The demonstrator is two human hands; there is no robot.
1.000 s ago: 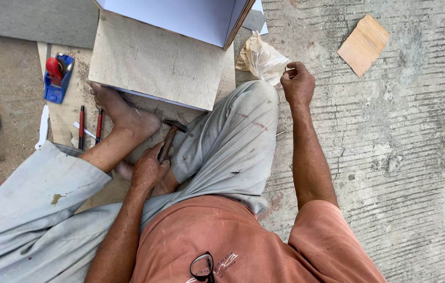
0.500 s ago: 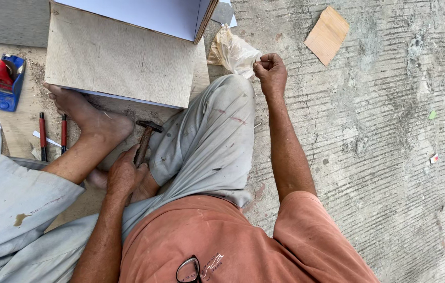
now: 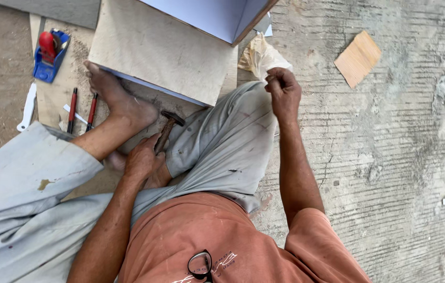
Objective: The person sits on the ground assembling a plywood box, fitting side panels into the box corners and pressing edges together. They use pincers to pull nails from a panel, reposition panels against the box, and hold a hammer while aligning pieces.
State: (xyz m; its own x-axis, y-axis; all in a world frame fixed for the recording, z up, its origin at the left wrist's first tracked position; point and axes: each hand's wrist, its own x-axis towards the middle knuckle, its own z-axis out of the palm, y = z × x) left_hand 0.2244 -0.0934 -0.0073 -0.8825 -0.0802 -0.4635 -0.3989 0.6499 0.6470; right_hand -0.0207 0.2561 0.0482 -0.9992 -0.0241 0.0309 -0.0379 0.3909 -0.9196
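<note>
The left hand (image 3: 144, 157) rests low between the legs, gripping a hammer (image 3: 166, 131) by its handle, head toward the wooden panel (image 3: 165, 52). The right hand (image 3: 283, 89), fingers pinched shut, hovers above the knee.

Hammer (image 3: 168, 127) in left hand (image 3: 143, 160), before board (image 3: 165, 50); plane (image 3: 50, 55) far left

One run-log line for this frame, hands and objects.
left hand: grips hammer by handle, head near board edge | right hand: raised, fingers pinched, contents unclear | foot against board
</note>
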